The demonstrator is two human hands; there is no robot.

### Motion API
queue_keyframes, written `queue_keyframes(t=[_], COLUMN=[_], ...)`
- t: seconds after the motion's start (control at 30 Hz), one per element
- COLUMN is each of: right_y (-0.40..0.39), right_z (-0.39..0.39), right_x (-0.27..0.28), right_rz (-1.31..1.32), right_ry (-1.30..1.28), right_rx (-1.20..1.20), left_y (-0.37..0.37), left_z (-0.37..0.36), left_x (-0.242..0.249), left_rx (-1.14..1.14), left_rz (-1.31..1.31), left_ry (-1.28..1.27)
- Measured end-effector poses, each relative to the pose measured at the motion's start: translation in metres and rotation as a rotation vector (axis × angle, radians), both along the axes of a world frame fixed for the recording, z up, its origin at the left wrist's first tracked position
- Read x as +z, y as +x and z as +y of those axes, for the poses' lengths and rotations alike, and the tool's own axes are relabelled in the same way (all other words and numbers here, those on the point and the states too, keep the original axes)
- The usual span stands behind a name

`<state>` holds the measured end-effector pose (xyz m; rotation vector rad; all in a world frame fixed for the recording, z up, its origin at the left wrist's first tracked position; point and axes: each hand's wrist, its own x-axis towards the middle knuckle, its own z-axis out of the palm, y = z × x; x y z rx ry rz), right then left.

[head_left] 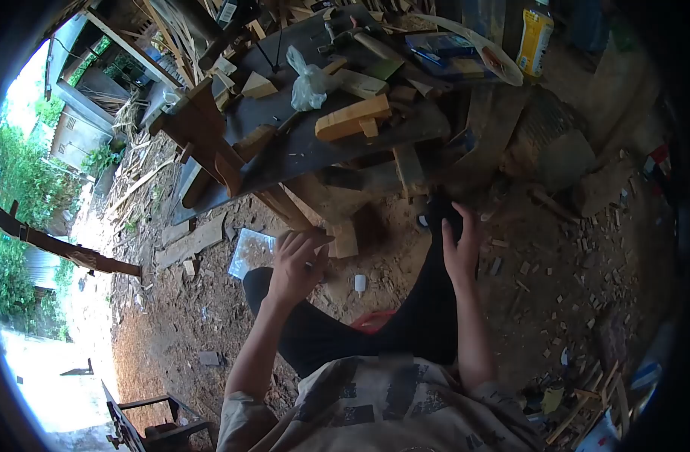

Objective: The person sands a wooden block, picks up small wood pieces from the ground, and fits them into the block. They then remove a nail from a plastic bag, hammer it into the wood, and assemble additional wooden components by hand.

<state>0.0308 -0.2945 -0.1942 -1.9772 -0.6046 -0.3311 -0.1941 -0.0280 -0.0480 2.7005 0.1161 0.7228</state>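
My left hand [298, 265] is over my left knee, its fingers bent, near the lower end of a wooden leg under the workbench [428, 128]; whether it holds anything is hidden. My right hand [462, 245] rests at my right knee [435, 226], thumb and fingers apart, with nothing in it. On the bench's near edge lies a light wooden block [352, 118] with a small peg. Behind it are a clear plastic bag [307, 81] and several wood offcuts. A small white bottle [360, 283] stands on the ground between my legs.
A dark wooden piece [198, 128] stands at the bench's left end. A yellow bottle [535, 41] is at the upper right. Wood chips cover the ground, with a clear plastic box [251, 254] left of my left hand. A metal frame [160, 426] stands at the lower left.
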Motion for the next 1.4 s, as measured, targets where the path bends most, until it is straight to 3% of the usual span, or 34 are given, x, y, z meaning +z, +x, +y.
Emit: queue_keyframes(t=[0.2, 0.3, 0.5, 0.57, 0.67, 0.8, 1.03, 1.17, 1.23, 1.27, 1.3, 1.4], right_y=[-0.013, -0.009, -0.004, 0.003, 0.003, 0.0, -0.007, -0.013, -0.017, -0.013, -0.013, -0.019], right_z=[0.04, 0.073, 0.126, 0.147, 0.174, 0.206, 0.234, 0.244, 0.251, 0.255, 0.256, 0.254], right_x=[0.116, 0.178, 0.244, 0.259, 0.277, 0.283, 0.284, 0.286, 0.291, 0.289, 0.29, 0.291], right_rz=[-0.318, -0.549, -0.695, -0.718, -0.619, -0.533, -0.553, -0.518, -0.504, -0.531, -0.523, -0.514], right_ry=[0.159, 0.184, 0.181, 0.125, 0.056, -0.023, -0.085, -0.071, -0.075, -0.043, -0.037, -0.063], right_rx=[0.064, 0.14, 0.335, 0.376, 0.375, 0.423, 0.491, 0.507, 0.512, 0.535, 0.533, 0.512], left_y=[0.079, 0.086, 0.037, 0.023, 0.028, 0.027, 0.02, 0.011, -0.001, -0.009, -0.005, -0.01], left_z=[0.064, 0.079, 0.112, 0.123, 0.137, 0.16, 0.165, 0.202, 0.228, 0.227, 0.256, 0.307], left_x=[0.08, 0.102, 0.08, 0.075, 0.087, 0.103, 0.11, 0.142, 0.165, 0.176, 0.168, 0.137], left_rx=[-0.135, -0.028, 0.318, 0.438, 0.529, 0.416, 0.303, 0.249, 0.306, 0.399, 0.432, 0.44], left_rz=[-0.341, -0.453, -0.872, -0.775, -0.751, -0.367, -0.488, -0.843, -0.782, -0.68, -0.708, -0.638], left_ry=[0.071, 0.044, 0.09, 0.023, -0.126, -0.423, -0.453, -0.313, -0.357, -0.517, -0.356, -0.316])
